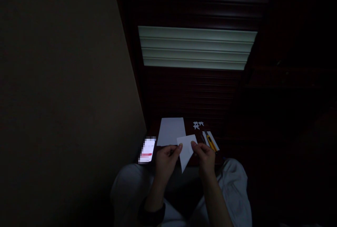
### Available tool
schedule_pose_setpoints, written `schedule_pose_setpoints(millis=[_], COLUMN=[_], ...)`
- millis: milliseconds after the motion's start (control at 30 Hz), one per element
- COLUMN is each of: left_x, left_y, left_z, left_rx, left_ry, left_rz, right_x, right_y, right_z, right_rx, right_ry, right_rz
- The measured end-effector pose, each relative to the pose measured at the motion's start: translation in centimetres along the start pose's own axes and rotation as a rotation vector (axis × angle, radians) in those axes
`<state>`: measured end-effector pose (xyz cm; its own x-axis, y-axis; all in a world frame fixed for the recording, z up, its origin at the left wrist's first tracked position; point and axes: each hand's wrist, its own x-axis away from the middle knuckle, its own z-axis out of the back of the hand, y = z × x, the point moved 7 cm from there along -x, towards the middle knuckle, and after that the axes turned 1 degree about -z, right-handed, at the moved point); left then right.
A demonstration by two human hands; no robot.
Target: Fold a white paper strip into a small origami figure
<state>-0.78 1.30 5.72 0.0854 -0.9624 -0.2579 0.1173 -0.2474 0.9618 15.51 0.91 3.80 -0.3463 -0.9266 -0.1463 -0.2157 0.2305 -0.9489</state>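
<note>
A small white sheet of paper [186, 149] is held up between both hands, one corner pointing down toward my lap. My left hand [166, 160] pinches its left edge with thumb and fingers closed. My right hand [204, 157] pinches its right edge the same way. Both hands hover just in front of a small dark wooden table [190, 128]. The room is very dim.
On the table lie a larger white sheet [171, 131], a phone with a lit screen [147, 150] at the left edge, small white paper scraps [198, 125], and a yellow utility knife [210, 142] beside a white strip. A wall stands left; dark slatted panels rise behind.
</note>
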Motion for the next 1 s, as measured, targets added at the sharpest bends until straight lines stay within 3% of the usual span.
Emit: schedule_pose_setpoints(millis=[100,200,267,733,867,1000], left_x=[0.2,0.4,0.6,0.5,0.4,0.4], left_y=[0.0,-0.1,-0.3,-0.5,-0.6,-1.0], left_z=[0.1,0.6,0.8,0.5,0.0,-0.1], left_rx=[-0.009,-0.054,-0.082,-0.054,0.009,0.061], left_ry=[0.039,0.154,0.200,0.166,0.097,0.105], left_rz=[-0.002,-0.016,-0.008,0.009,0.017,0.059], right_x=[0.2,0.9,1.3,0.8,0.6,1.2], right_y=[-0.1,0.1,0.3,1.1,1.2,0.8], right_z=[-0.6,-2.3,-2.8,-2.1,-1.8,-2.4], right_rx=[0.004,-0.013,-0.015,0.109,0.127,0.056], right_ry=[-0.079,-0.294,-0.371,-0.347,-0.329,-0.477], right_rz=[-0.031,-0.108,-0.129,-0.078,-0.089,-0.132])
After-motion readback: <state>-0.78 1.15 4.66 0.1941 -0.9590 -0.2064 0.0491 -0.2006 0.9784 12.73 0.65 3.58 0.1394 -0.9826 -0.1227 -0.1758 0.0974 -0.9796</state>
